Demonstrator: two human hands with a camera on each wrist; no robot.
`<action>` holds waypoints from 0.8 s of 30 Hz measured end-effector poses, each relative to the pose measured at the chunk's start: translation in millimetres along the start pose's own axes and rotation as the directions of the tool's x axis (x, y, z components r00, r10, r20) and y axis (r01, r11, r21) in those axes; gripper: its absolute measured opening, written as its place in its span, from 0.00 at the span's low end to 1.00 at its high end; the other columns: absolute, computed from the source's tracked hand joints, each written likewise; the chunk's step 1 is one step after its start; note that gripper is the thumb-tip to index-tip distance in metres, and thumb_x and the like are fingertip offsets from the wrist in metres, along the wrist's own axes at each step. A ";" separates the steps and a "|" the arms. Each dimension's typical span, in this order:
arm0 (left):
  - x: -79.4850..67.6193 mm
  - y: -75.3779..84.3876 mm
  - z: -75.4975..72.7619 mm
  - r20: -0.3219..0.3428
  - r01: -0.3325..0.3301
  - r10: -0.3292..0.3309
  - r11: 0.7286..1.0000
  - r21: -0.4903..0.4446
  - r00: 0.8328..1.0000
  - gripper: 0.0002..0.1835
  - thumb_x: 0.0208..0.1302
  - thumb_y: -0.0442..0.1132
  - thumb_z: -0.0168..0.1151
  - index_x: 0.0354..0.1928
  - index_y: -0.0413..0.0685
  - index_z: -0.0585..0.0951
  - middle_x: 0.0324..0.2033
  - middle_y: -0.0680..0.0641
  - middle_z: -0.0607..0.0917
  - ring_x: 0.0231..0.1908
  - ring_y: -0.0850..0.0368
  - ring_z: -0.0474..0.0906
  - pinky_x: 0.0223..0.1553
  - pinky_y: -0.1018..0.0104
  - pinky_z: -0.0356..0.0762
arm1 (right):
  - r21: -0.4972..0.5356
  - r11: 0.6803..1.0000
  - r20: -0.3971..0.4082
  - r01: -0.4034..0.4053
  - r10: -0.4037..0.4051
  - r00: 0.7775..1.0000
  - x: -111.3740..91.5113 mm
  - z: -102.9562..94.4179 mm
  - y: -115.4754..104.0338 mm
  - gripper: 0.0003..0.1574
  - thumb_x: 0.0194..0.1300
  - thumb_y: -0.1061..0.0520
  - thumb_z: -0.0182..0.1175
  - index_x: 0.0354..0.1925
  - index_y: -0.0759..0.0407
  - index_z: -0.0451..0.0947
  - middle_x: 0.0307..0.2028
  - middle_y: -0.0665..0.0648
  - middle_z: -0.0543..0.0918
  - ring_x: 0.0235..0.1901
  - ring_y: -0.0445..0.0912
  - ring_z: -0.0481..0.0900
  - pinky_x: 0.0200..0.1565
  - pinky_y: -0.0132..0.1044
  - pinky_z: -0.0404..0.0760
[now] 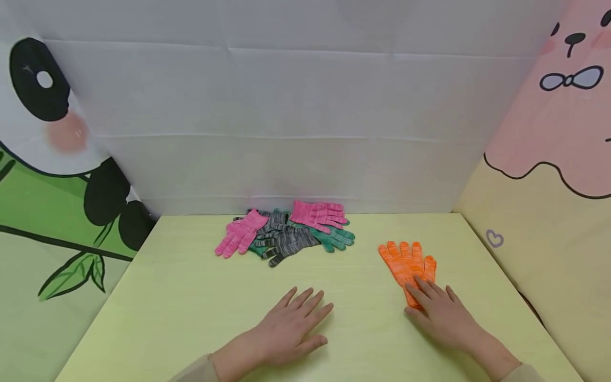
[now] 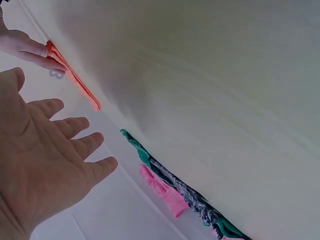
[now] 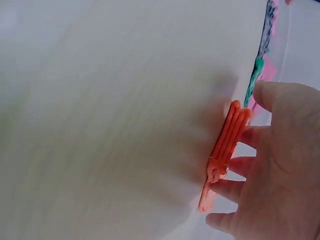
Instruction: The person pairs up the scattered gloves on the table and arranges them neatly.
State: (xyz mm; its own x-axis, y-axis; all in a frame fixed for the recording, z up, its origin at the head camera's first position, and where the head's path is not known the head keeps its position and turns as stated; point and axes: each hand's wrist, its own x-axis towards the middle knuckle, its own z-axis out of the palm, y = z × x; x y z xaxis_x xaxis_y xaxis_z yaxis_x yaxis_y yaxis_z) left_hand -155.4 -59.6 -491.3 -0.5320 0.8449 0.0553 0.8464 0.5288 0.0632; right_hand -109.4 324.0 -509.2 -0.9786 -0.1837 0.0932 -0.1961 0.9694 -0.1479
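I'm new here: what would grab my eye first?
Probably the bright orange glove, lying apart on the right of the pale table, the right hand partly over its lower end. Next, the heap of pink, green and grey gloves at the back edge, then the big cartoon eye on the left wall.

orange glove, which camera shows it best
The head view: it shows the orange glove from above, lying flat, though the right hand covers part. Both wrist views show it nearly edge-on, as a narrow strip.
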 end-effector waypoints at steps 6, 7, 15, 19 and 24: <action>-0.8 -4.6 4.2 -0.004 0.024 -0.024 1.000 0.004 1.000 0.34 0.68 0.65 0.27 0.72 0.61 0.51 0.71 0.48 0.53 0.69 0.47 0.45 0.65 0.44 0.44 | 0.037 0.999 0.004 -0.026 0.026 1.000 5.2 -4.4 27.7 0.40 0.66 0.31 0.42 0.69 0.48 0.59 0.69 0.62 0.56 0.67 0.58 0.51 0.61 0.64 0.43; -0.9 -5.2 4.6 -0.008 0.027 -0.027 1.000 0.001 1.000 0.34 0.68 0.65 0.28 0.72 0.61 0.52 0.70 0.47 0.53 0.69 0.47 0.46 0.65 0.44 0.44 | 0.042 0.999 0.006 -0.030 0.030 1.000 6.6 -5.4 31.3 0.40 0.66 0.31 0.42 0.69 0.48 0.59 0.68 0.62 0.56 0.67 0.59 0.51 0.61 0.64 0.42; -2.7 -8.0 6.3 -0.011 0.044 -0.045 0.999 -0.027 0.999 0.34 0.68 0.65 0.28 0.72 0.61 0.52 0.70 0.48 0.54 0.69 0.47 0.46 0.65 0.43 0.44 | 0.046 0.996 0.029 -0.072 0.071 0.997 18.0 -8.0 51.2 0.41 0.66 0.29 0.40 0.68 0.48 0.60 0.67 0.64 0.58 0.66 0.61 0.52 0.59 0.67 0.40; -4.6 -9.1 6.0 0.002 0.057 -0.057 0.998 -0.040 0.998 0.34 0.68 0.65 0.28 0.72 0.61 0.52 0.70 0.48 0.53 0.69 0.47 0.45 0.65 0.43 0.43 | 0.052 0.996 0.037 -0.073 0.071 0.997 18.9 -9.5 50.9 0.41 0.66 0.29 0.40 0.68 0.50 0.61 0.67 0.65 0.59 0.66 0.62 0.53 0.59 0.67 0.41; -7.4 -10.2 4.4 -0.002 0.075 -0.075 0.997 -0.030 0.997 0.34 0.68 0.65 0.28 0.72 0.61 0.52 0.70 0.48 0.54 0.69 0.47 0.46 0.65 0.44 0.44 | 0.063 0.996 0.025 -0.060 0.058 0.998 16.7 -10.9 46.4 0.41 0.66 0.30 0.42 0.67 0.50 0.62 0.66 0.65 0.61 0.65 0.61 0.55 0.59 0.67 0.43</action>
State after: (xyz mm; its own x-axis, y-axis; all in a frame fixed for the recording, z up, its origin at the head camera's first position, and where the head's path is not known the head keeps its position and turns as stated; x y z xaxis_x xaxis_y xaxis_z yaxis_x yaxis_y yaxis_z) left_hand -160.0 -70.9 -496.7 -0.5938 0.8029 0.0525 0.8032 0.5877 0.0970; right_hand -134.1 367.7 -503.8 -0.9896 -0.1309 0.0600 -0.1409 0.9665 -0.2146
